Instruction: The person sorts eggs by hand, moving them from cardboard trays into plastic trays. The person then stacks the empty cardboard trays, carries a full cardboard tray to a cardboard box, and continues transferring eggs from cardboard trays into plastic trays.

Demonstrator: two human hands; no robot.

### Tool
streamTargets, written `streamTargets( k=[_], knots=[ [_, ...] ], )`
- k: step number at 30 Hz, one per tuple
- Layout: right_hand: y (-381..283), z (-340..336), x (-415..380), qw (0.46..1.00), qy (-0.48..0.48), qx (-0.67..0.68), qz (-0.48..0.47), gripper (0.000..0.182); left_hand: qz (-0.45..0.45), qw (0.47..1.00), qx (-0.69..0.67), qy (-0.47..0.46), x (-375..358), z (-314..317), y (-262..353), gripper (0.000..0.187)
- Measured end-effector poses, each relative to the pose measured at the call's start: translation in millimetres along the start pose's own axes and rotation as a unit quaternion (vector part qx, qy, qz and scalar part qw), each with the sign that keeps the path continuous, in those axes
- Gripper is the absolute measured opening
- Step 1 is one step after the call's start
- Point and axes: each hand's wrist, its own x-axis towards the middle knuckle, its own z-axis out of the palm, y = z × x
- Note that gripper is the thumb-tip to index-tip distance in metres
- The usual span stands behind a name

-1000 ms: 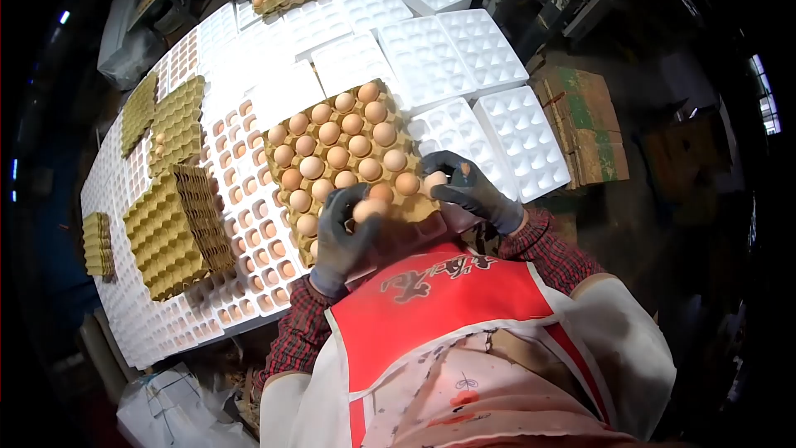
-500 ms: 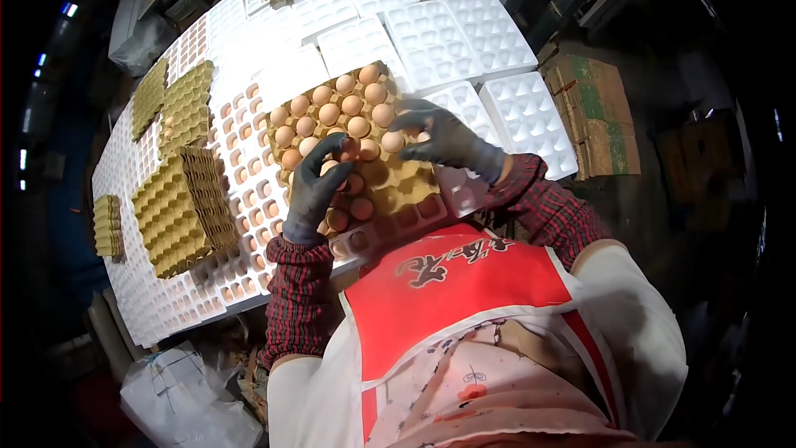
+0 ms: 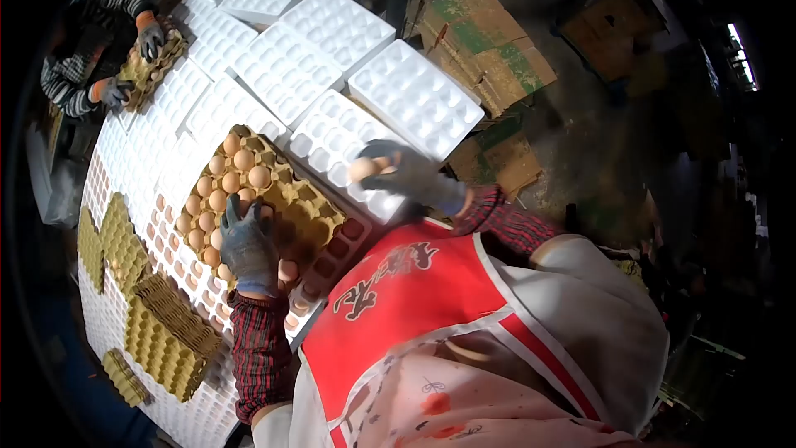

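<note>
My right hand (image 3: pixel 419 181), in a grey glove, is closed around eggs (image 3: pixel 362 169); at least two show between its fingers. It is raised beside the brown pulp tray (image 3: pixel 319 203), over the white foam trays (image 3: pixel 340 129). Eggs (image 3: pixel 259 177) fill the far and left cells of the pulp tray, while its right part has bare cells. My gloved left hand (image 3: pixel 250 249) reaches over the filled side, fingers curled down around an egg (image 3: pixel 266 211); the palm hides what lies under it.
At the far left another person's gloved hands (image 3: pixel 150 37) work at a second pulp tray (image 3: pixel 153 75). Stacked pulp trays (image 3: pixel 162 357) stand on the left. Beneath lie foam trays with eggs (image 3: pixel 157 236). Flattened cardboard (image 3: pixel 489 41) lies beyond the table's right edge.
The view has turned to the right. My right hand has moved away from the pulp tray and now holds eggs. My left hand has lowered onto the eggs in the tray.
</note>
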Motion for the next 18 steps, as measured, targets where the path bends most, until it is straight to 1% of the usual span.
streamTargets(
  k=[1,2,3,4,5,6,7,8,9,11,12,14,15,16,17,18],
  knots=[
    [17,-23,-13,0.993,0.039,0.079,0.079,0.040,-0.007,0.998,-0.059,0.009,-1,-7,3,0.030],
    [42,-42,-25,0.991,0.066,0.073,0.087,0.041,0.018,0.991,-0.130,0.021,1,-10,9,0.031],
    [52,-55,-36,0.980,0.096,-0.175,0.020,0.042,0.004,0.957,-0.290,-0.010,1,-15,28,0.031],
    [52,-55,-41,0.971,0.046,-0.230,0.038,0.042,0.025,0.909,-0.412,-0.057,-1,-10,45,0.033],
    [46,-54,-45,0.957,-0.003,-0.285,0.053,0.042,0.099,0.898,-0.412,-0.116,-2,0,62,0.035],
    [35,-42,-48,0.940,-0.017,-0.337,0.049,0.040,0.074,0.884,-0.430,-0.170,-9,18,85,0.040],
    [47,-33,-45,0.924,-0.061,-0.375,0.050,0.040,0.046,0.867,-0.443,-0.222,-17,35,108,0.046],
    [65,-24,-42,0.892,-0.059,-0.447,0.024,0.043,0.118,0.911,-0.365,-0.153,-23,63,124,0.043],
    [79,-18,-42,0.855,-0.057,-0.515,-0.002,0.046,0.125,0.937,-0.278,-0.168,-26,96,134,0.043],
    [83,-16,-44,0.846,-0.024,-0.533,-0.002,0.051,0.129,0.958,-0.182,-0.181,-30,133,138,0.047],
    [84,-18,-42,0.840,-0.008,-0.543,-0.003,0.054,0.139,0.963,-0.168,-0.155,-30,144,135,0.048],
    [59,-31,-29,0.885,-0.052,-0.459,0.052,0.055,0.157,0.971,-0.142,-0.111,-35,154,130,0.050],
    [51,-36,-21,0.903,-0.075,-0.415,0.081,0.056,0.141,0.971,-0.158,-0.113,-38,157,128,0.045],
    [66,-37,-14,0.945,0.013,-0.323,0.036,0.052,0.127,0.970,-0.174,-0.113,-37,158,127,0.040],
    [73,-37,1,0.952,0.065,-0.289,-0.075,0.044,0.113,0.969,-0.189,-0.111,-33,156,128,0.037],
    [79,-33,12,0.958,0.086,-0.254,-0.100,0.041,0.112,0.972,-0.203,-0.048,-31,155,130,0.040]
  ],
)
